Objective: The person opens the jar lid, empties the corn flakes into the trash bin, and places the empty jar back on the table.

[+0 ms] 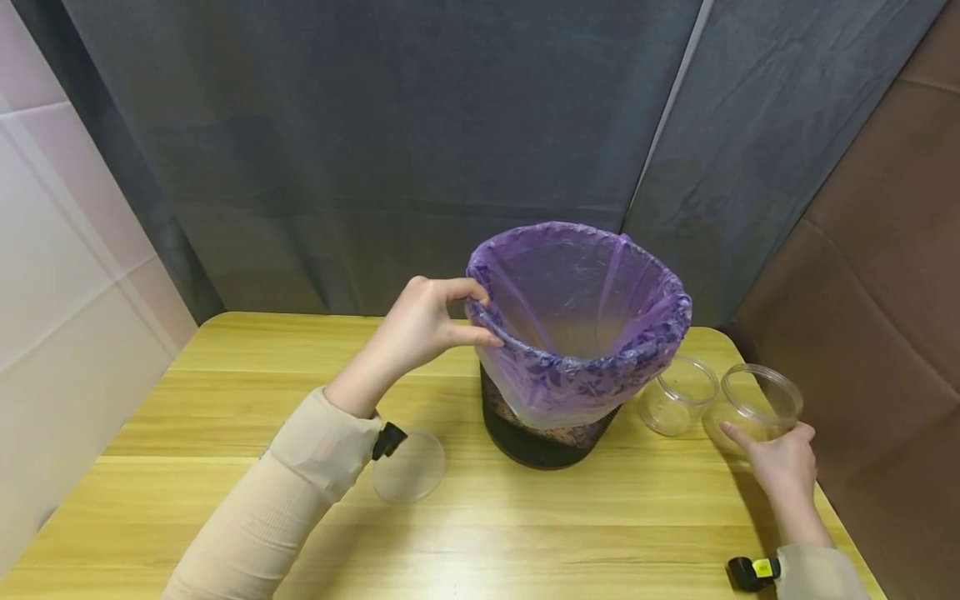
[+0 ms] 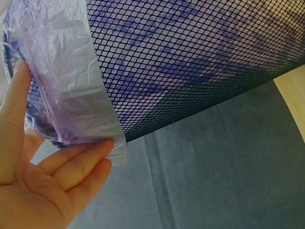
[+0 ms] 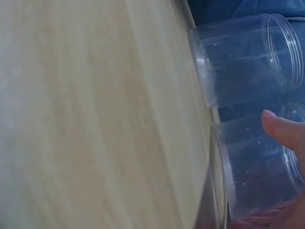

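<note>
A black mesh waste bin point(image 1: 551, 450), lined with a purple patterned plastic bag point(image 1: 577, 367), stands near the table's middle. My left hand point(image 1: 420, 325) pinches the bag-covered rim on its left side. In the left wrist view, fingers of the left hand point(image 2: 57, 181) lie along the bag's folded edge over the mesh. At the table's right, my right hand point(image 1: 783, 467) grips a clear plastic jar point(image 1: 761, 400), thumb on its near side. A second clear jar point(image 1: 675, 404) stands just left of it. Both jars are lidless; in the right wrist view, the second jar point(image 3: 243, 59) looks empty.
A clear round lid point(image 1: 408, 467) lies flat on the wooden table point(image 1: 480, 533), left of the bin and near the left wrist. A dark grey curtain point(image 1: 375, 150) hangs behind the table; a brown panel point(image 1: 885, 317) borders its right side.
</note>
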{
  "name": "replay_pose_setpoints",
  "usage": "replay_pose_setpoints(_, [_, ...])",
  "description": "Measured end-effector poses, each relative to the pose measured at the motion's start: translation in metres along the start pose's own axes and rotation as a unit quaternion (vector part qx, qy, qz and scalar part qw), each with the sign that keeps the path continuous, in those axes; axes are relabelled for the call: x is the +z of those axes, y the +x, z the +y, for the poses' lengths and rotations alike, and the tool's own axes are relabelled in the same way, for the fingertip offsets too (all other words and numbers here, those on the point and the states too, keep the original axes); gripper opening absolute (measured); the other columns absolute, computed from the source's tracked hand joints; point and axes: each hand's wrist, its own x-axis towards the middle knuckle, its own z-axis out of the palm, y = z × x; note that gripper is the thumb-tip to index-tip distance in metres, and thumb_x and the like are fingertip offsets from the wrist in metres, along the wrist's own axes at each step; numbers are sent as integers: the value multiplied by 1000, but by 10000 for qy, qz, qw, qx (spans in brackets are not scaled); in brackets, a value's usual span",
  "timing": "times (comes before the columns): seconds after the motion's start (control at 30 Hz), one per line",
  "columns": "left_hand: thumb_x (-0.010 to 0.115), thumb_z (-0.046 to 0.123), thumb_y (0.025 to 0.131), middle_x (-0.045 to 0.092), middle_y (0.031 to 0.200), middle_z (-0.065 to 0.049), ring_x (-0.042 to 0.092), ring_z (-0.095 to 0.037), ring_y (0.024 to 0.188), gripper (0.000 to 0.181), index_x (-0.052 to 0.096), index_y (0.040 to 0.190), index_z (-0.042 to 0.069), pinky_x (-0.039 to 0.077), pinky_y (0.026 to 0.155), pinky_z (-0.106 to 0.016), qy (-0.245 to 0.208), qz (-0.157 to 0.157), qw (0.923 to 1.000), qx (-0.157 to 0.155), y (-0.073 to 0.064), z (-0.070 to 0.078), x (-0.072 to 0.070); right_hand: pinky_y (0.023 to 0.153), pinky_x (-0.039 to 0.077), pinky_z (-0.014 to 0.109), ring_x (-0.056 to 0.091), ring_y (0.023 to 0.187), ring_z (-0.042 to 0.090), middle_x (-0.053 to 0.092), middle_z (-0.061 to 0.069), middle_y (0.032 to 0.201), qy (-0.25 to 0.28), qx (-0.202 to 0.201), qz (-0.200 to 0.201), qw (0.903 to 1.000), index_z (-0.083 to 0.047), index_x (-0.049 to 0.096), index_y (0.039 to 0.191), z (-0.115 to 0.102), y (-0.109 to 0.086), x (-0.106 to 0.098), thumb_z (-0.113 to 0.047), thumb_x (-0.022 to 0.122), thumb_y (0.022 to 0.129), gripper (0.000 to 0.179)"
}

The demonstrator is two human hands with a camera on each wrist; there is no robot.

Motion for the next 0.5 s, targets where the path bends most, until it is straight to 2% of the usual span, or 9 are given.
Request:
replay_pose_setpoints(0.27, [89, 28, 65, 65, 76, 4, 37, -12, 57, 36, 71, 90, 9, 35, 54, -30, -10, 9, 10000, 2, 0, 0, 1, 94, 32, 63, 37, 112, 60, 34, 51, 122, 277, -72, 49, 9996, 16, 7, 138, 5, -3, 5, -55, 73, 77, 115])
replay_pose_setpoints(0.5, [89, 27, 66, 64, 76, 4, 37, -11, 58, 36, 70, 90, 9, 35, 54, -29, -21, 17, 10000, -35, -1, 0, 1, 93, 32, 64, 37, 112, 60, 33, 51, 123, 246, -61, -2, 9997, 17, 6, 138, 6, -4, 8, -56, 72, 77, 116])
